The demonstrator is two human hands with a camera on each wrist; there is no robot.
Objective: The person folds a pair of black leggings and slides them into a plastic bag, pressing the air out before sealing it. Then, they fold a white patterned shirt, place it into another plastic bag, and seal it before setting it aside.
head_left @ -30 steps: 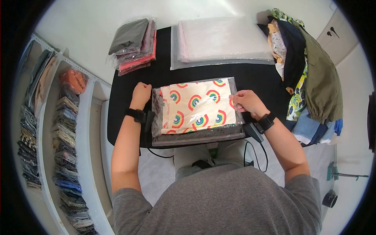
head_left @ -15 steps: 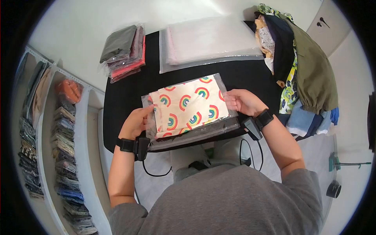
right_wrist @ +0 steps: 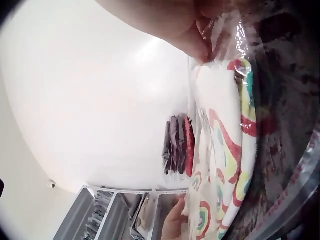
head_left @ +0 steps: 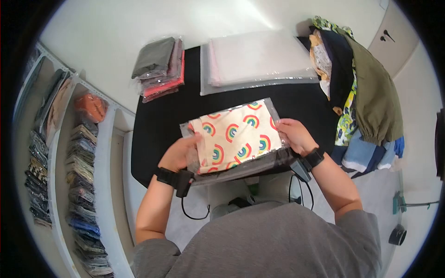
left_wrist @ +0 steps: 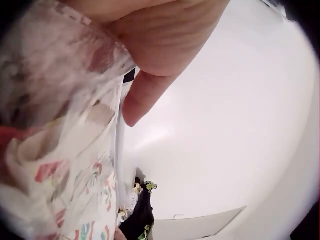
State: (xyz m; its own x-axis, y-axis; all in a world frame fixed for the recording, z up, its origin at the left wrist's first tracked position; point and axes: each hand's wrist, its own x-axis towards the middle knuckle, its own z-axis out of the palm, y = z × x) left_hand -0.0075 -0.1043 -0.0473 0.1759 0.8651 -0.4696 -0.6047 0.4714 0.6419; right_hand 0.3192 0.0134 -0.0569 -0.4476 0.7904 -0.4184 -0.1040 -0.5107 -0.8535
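A folded cream cloth [head_left: 227, 141] printed with rainbows lies inside a clear plastic bag [head_left: 250, 167], held tilted over the table's front edge. My left hand [head_left: 178, 154] grips the bag's left side, thumb on top and the other fingers behind it. At the opposite side my right hand [head_left: 297, 136] pinches the bag's edge near the upper corner. In the left wrist view the crinkled film [left_wrist: 70, 75] runs up under the hand. The right wrist view shows the cloth's folded edge [right_wrist: 245, 145] through the film, with the bag's dark, see-through lower part beside it.
Bagged folded clothes [head_left: 157, 65] are stacked at the table's back left. Flat clear bags [head_left: 259, 58] lie in a pile at the back middle. Loose garments [head_left: 375, 97] hang over the right end. Shelves [head_left: 83, 162] of bagged clothes stand at the left.
My left hand, earlier a loose fist on the table beside the bag, has come to the bag's left side and taken hold. The bag has gone from flat on the table to raised and tilted.
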